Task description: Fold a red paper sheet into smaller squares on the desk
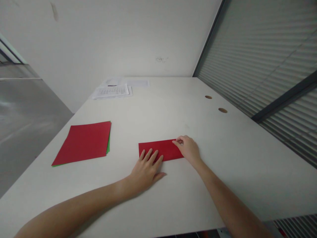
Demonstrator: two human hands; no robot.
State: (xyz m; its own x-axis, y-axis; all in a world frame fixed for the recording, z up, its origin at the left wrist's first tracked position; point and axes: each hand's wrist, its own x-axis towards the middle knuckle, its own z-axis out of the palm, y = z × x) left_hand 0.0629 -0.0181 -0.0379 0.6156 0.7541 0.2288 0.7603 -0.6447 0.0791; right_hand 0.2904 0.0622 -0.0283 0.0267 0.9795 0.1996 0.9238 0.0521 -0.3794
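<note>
A narrow red sheet of paper (162, 146), seemingly folded, lies flat on the white table in front of me. My left hand (148, 170) rests on its lower left part, fingers spread and palm down. At the paper's upper right corner, my right hand (187, 147) is closed, thumb and index finger pinching the edge. The fingers hide that corner. To the left lies a stack of larger paper sheets (85, 142), red on top with green edges showing beneath, apart from both hands.
Printed white papers (112, 91) with a dark pen-like item (112, 86) lie at the table's far left. Two round holes (222, 110) (208, 97) pierce the right side. A white wall (123, 39) stands behind, and window blinds (260, 59) run along the right.
</note>
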